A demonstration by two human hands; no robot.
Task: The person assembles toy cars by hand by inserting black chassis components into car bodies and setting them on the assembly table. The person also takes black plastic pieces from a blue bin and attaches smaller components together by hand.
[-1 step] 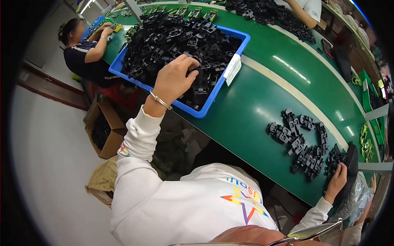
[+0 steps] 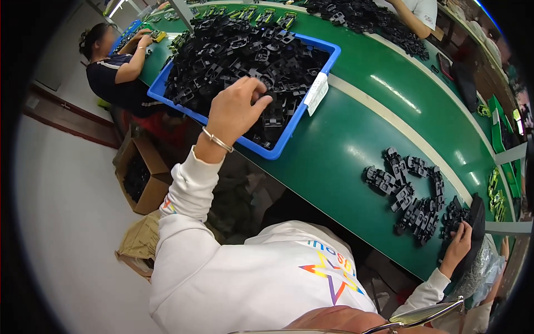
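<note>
Left hand (image 2: 236, 108): fingers curled, pinching black plastic parts (image 2: 233, 50) inside blue bin (image 2: 278, 149) | right hand (image 2: 457, 245): well right of bin, resting on loose parts (image 2: 411, 195), grip unclear.

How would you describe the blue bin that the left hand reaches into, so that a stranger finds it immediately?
Start from the long green conveyor belt that curves across the picture. Near its left end sits a shallow blue plastic bin, heaped with black plastic parts, where the left hand digs. Alone among nearby things, it has a white label on its right wall.
</note>
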